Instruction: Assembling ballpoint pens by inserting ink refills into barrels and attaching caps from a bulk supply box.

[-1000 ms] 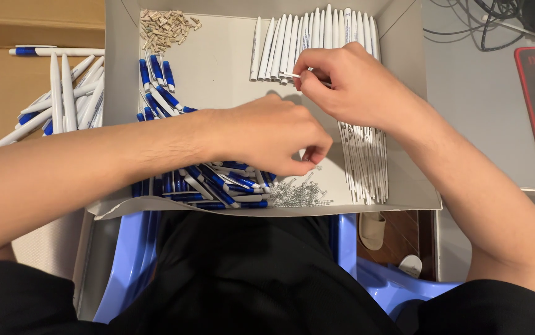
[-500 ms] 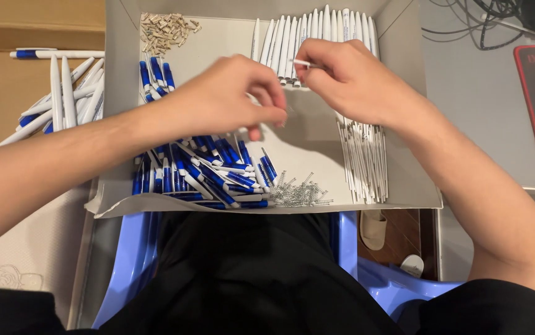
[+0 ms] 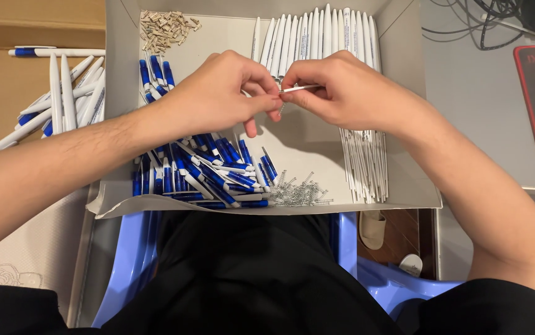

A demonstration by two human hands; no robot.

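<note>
Left hand point(image 3: 218, 93) and right hand point(image 3: 348, 93) both pinch a thin white refill point(image 3: 297, 89) above the cardboard tray point(image 3: 317, 133).

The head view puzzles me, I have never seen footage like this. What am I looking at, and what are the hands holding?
A camera worn on a person's head looks down at their own two bare hands over a shallow cardboard tray on their lap. The left hand and right hand meet, pinching a thin white refill between fingertips. In the tray lie blue pen parts, white barrels, small springs and tan bits. Finished pens lie in a box at the left.
</note>
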